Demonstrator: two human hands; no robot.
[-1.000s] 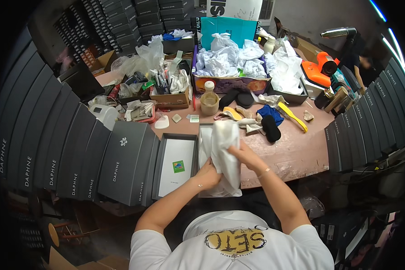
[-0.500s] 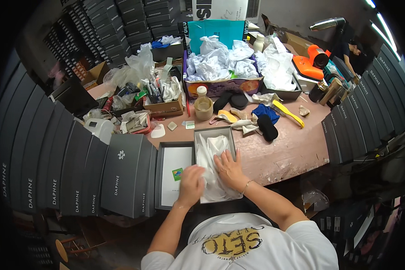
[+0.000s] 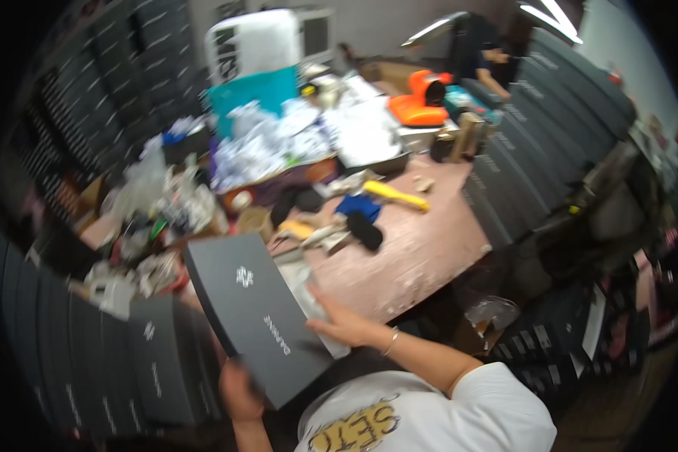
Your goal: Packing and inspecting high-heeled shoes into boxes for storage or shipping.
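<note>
A dark grey shoebox lid (image 3: 252, 301) is tilted over the box in front of me. My left hand (image 3: 241, 388), blurred by motion, grips the lid by its near left corner. Beneath its right side, part of the open shoebox shows, with white tissue paper (image 3: 297, 275) inside. My right hand (image 3: 346, 320) rests at the right edge of lid and box, its fingers stretched out and the thumb apart, touching the lid's rim. The lid hides most of the box and its contents.
Grey shoeboxes (image 3: 151, 361) stand in a row at left, and more (image 3: 535, 143) are stacked at right. Behind lie a yellow-handled brush (image 3: 395, 196), a blue cloth (image 3: 358, 207), a black pad (image 3: 365, 231) and crumpled white paper (image 3: 271, 139). Another person (image 3: 490, 71) is at the far right.
The lid, which lay beside the box with a white sheet inside, is now turned over and raised above it by my left hand. My right hand has moved from the tissue to the box's right edge. The view has swung right.
</note>
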